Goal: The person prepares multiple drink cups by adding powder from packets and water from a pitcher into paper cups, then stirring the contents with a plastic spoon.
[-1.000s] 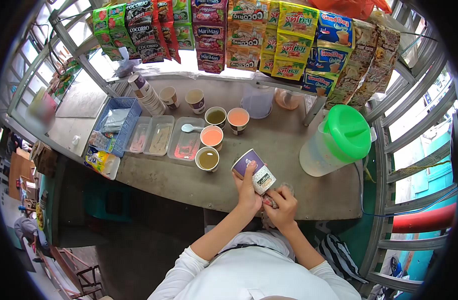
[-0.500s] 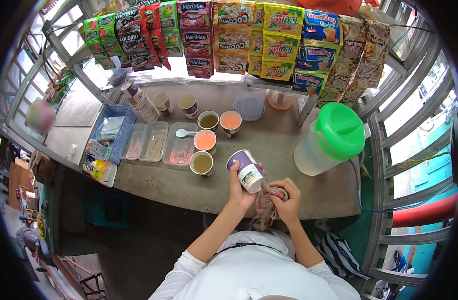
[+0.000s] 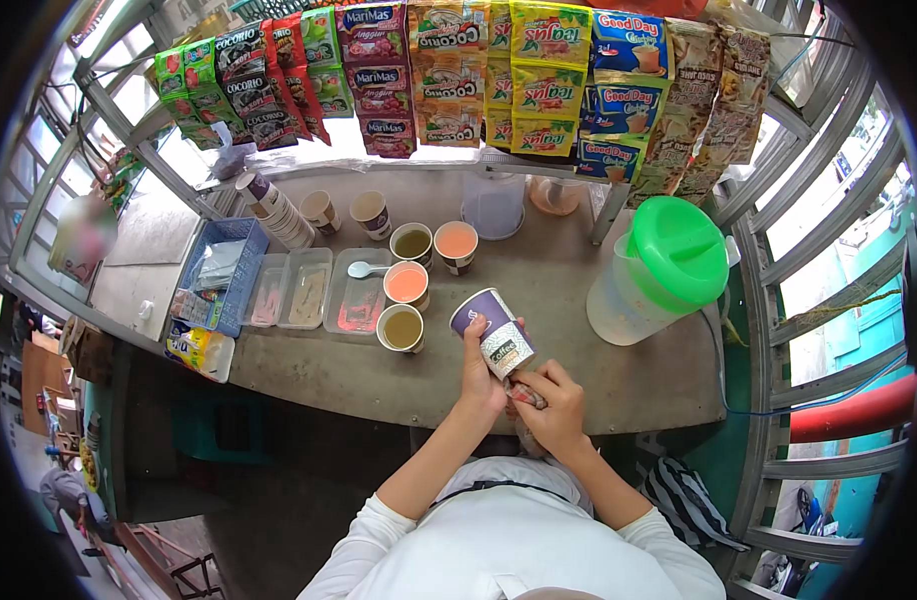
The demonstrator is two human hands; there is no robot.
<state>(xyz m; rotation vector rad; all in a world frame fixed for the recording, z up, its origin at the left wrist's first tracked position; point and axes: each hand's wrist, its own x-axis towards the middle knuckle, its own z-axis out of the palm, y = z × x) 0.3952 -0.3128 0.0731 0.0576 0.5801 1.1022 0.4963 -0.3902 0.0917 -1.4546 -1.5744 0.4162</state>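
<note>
A paper cup (image 3: pixel 494 333) with purple and white print is tilted above the counter's front edge, with my left hand (image 3: pixel 480 372) wrapped round it. My right hand (image 3: pixel 552 402) is closed on a checked cloth (image 3: pixel 527 396) close to the cup's base; most of the cloth is hidden by the fingers. Left of the cup stand two cups of orange drink (image 3: pixel 407 284) (image 3: pixel 457 242) and two of greenish-brown drink (image 3: pixel 401 328) (image 3: pixel 412 243), all upright.
A jug with a green lid (image 3: pixel 659 270) stands at the right. Plastic trays, one holding a white spoon (image 3: pixel 367 269), lie left beside a blue basket (image 3: pixel 225 280). Stacked cups (image 3: pixel 276 212) lean behind them. Drink sachets (image 3: pixel 549 80) hang overhead; metal bars (image 3: pixel 829 390) border the right.
My right hand has moved left and slightly down, bringing the cloth under the cup's base. The cup has tilted a little more in my left hand.
</note>
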